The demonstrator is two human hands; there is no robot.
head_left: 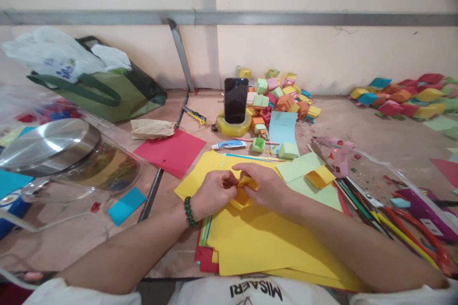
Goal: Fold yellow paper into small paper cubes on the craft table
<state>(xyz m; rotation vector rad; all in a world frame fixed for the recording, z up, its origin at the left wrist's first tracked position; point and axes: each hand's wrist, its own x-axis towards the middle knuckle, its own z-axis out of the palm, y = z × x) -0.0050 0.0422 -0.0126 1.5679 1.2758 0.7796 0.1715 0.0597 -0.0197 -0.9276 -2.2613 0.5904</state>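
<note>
My two hands meet over the yellow sheets (257, 243), which lie on the worktop (375, 128) just in front of me. My left hand (211, 193) and my right hand (266, 183) both pinch a small yellow paper piece (243, 195); the fingers are closed narrow around it, and the piece sits right on top of the yellow sheets, between my two thumbs. I judge that I am in the middle of a fold, pressing an edge or tucking a flap of a small box, but the exact crease is hidden by my fingers. The next move, I think, needs a firm and even press along the fold while the other hand keeps the piece from sliding. Beyond the yellow sheets stands a phone (235, 100), and behind it to the right is a heap of folded boxes (282, 95). To the right of the yellow sheets lies a pink glue gun (336, 152), to their left a red sheet (175, 151). One more curled yellow piece (320, 176) rests on green paper (304, 171) beside my right hand.
</note>
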